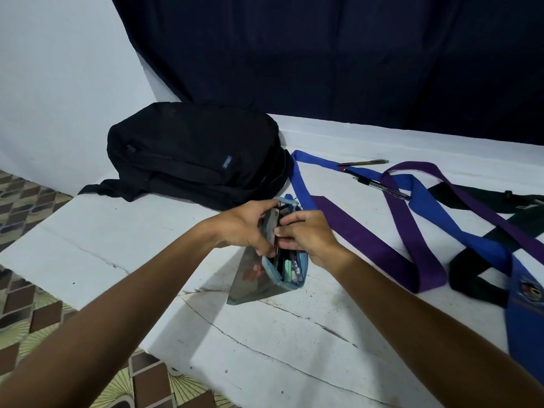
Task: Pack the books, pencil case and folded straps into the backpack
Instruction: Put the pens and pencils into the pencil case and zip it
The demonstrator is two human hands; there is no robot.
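A white table (103,240) fills most of the view. The black backpack (194,154) lies flat at 11 o'clock, and its zips look closed. At 3 o'clock the purple strap (365,240), the blue strap (435,213) and a black strap (482,240) lie unfolded and cross each other. At the centre stands the open pencil case (265,275), with pens inside. The left hand (244,228) grips its left wall with curled fingers. The right hand (309,234) pinches at its mouth; what it pinches I cannot tell. Two pens (363,162) lie at 1 o'clock.
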